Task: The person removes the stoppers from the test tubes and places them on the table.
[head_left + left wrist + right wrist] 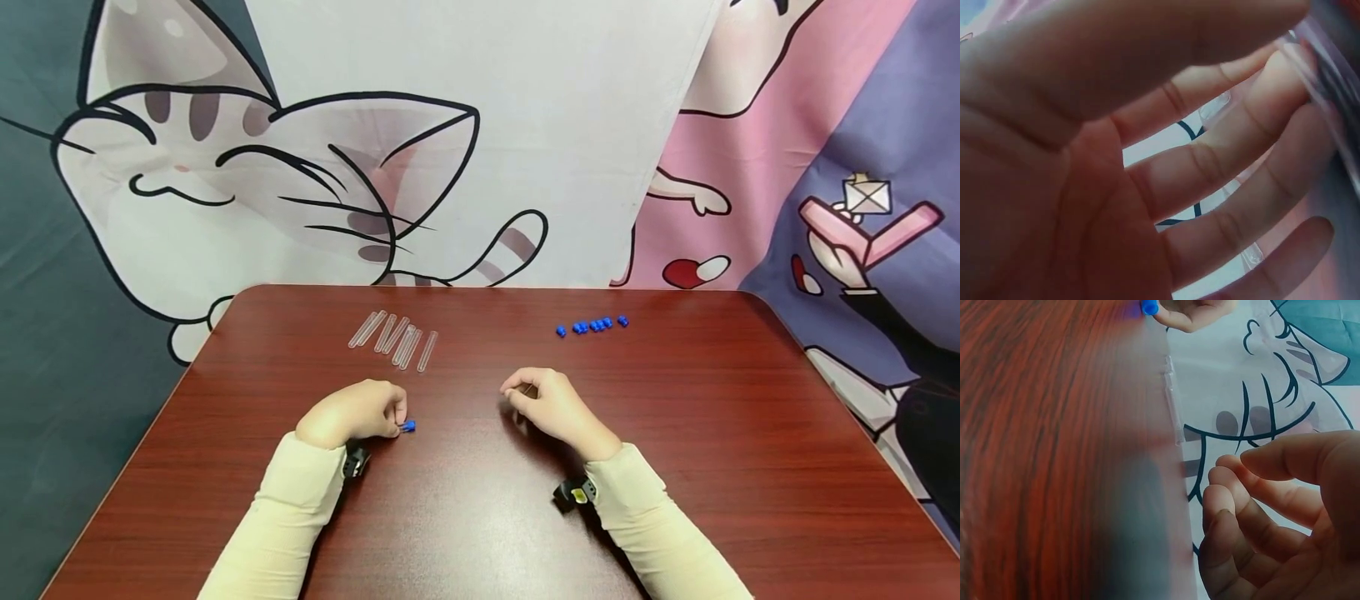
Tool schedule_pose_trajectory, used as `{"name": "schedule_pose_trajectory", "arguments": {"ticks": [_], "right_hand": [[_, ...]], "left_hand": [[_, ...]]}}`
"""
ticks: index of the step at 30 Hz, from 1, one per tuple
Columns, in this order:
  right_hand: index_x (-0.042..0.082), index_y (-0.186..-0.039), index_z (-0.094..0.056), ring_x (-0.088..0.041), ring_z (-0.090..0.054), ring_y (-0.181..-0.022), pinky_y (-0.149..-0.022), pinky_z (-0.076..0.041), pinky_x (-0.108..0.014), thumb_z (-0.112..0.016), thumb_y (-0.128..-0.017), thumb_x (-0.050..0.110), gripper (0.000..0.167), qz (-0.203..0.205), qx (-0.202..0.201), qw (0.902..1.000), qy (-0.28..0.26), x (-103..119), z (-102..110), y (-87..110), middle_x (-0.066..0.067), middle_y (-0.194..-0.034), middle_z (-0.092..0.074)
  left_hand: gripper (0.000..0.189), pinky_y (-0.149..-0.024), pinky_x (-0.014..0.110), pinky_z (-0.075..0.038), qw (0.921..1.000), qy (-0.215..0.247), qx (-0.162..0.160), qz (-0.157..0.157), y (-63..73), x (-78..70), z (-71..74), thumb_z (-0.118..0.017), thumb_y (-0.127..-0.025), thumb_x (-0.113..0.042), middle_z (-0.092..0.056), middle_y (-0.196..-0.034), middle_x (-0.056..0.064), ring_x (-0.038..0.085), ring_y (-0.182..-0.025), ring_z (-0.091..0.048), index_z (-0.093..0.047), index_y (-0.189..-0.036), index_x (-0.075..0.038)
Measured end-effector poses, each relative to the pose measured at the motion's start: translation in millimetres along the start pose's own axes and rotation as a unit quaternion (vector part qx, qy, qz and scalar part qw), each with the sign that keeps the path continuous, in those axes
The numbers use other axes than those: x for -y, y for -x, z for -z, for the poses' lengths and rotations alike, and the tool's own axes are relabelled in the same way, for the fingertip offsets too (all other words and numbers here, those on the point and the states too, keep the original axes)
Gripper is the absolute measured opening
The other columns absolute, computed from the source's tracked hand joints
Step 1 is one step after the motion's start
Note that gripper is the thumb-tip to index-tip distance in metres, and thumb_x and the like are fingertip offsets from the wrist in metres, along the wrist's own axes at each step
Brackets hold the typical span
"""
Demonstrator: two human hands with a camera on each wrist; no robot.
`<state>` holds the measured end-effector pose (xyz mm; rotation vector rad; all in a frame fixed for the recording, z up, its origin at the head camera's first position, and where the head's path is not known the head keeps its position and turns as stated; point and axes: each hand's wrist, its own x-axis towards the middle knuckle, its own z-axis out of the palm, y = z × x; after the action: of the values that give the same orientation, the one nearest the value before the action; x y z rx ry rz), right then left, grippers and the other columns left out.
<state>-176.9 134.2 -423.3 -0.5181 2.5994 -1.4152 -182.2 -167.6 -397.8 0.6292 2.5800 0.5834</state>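
Observation:
My left hand [358,413] pinches a slim clear tube [1325,103] between thumb and fingers, low over the left middle of the table. A small blue cap [408,426] sits on the tube's end and pokes out past the fingertips; the right wrist view also catches this cap [1149,307]. Most of the tube is hidden by the hand in the head view. Across from it, my right hand [553,406] hovers over the table with loosely bent fingers and nothing in its grasp. Its thumb lies close to the index fingertip [1229,461].
Beyond the left hand, several clear tubes [390,337] lie slanted in a loose row. Several blue caps [596,325] form a line farther back on the right. The brown wooden table [480,533] ends at a cartoon-cat cloth [570,150].

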Motion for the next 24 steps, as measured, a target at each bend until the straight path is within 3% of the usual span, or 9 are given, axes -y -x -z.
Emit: {"name": "schedule_pose_trajectory", "arguments": {"ticks": [8, 13, 19, 24], "right_hand": [[0.003, -0.099, -0.074, -0.022, -0.067, -0.057, -0.055, -0.052, -0.026, -0.063, -0.094, 0.004, 0.012, 0.002, 0.012, 0.9999, 0.007, 3.7, -3.3, 0.7, -0.008, -0.071, -0.071], [0.002, -0.100, -0.073, -0.025, -0.067, -0.058, -0.057, -0.052, -0.026, -0.062, -0.095, 0.004, 0.012, 0.015, 0.028, 0.9995, 0.002, 7.6, -5.3, 2.4, -0.009, -0.074, -0.071], [0.002, -0.101, -0.072, -0.016, -0.067, -0.063, -0.062, -0.053, -0.024, -0.063, -0.097, 0.007, 0.011, 0.071, 0.059, 0.9954, 0.027, 7.2, -8.4, 3.1, -0.005, -0.079, -0.071], [0.006, -0.105, -0.072, -0.004, -0.063, -0.072, -0.071, -0.054, -0.025, -0.067, -0.097, 0.014, 0.012, 0.122, 0.089, 0.9858, 0.073, 7.4, -11.0, 3.4, 0.004, -0.079, -0.068]], "left_hand": [[0.013, -0.064, 0.025, -0.037, 0.9980, -0.011, -0.027, -0.056, -0.7, -8.1, -0.1, -0.061, -0.081, -0.002, -0.049, -0.071, -0.008, 0.007, -0.068, -0.045, -0.055, -0.080, -0.014], [0.012, -0.066, 0.024, -0.041, 0.9951, 0.011, -0.036, -0.092, -2.3, -12.6, -2.1, -0.058, -0.089, -0.001, -0.055, -0.075, -0.009, 0.005, -0.069, -0.048, -0.056, -0.087, -0.013], [0.007, -0.071, 0.025, -0.048, 0.9882, -0.001, -0.063, -0.139, -6.3, -19.9, -6.0, -0.065, -0.097, -0.010, -0.064, -0.083, -0.010, 0.004, -0.074, -0.056, -0.060, -0.094, -0.014], [0.007, -0.071, 0.025, -0.049, 0.9853, -0.012, -0.076, -0.153, -7.8, -26.0, -7.5, -0.067, -0.097, -0.013, -0.063, -0.085, -0.011, 0.003, -0.074, -0.056, -0.062, -0.093, -0.015]]}}
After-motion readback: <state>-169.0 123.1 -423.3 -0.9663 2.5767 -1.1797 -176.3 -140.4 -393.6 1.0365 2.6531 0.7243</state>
